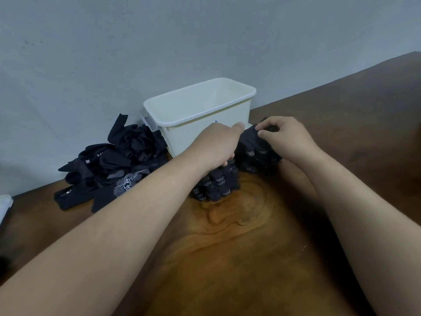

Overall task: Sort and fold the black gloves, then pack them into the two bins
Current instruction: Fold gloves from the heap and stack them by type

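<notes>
Wooden table (239,236), nearest, with both bare forearms reaching across it. Left hand (216,144), fingers curled downward, grips the dotted black gloves (218,183), whose lower end rests on the table. Right hand (284,137) pinches their plain cuff end between thumb and forefinger. Just behind the hands stands a white bin (193,133), upright. To its left, touching it, lies the unsorted glove pile (114,165), against the grey wall (136,42).

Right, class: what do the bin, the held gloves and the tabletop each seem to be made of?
Bin: probably plastic, cream, smooth moulded rim with slight sheen.
Gloves: apparently soft fabric, matte black, limp folds, white grip dots.
Tabletop: wood or wood veneer, brown swirling grain, semi-gloss.
</notes>
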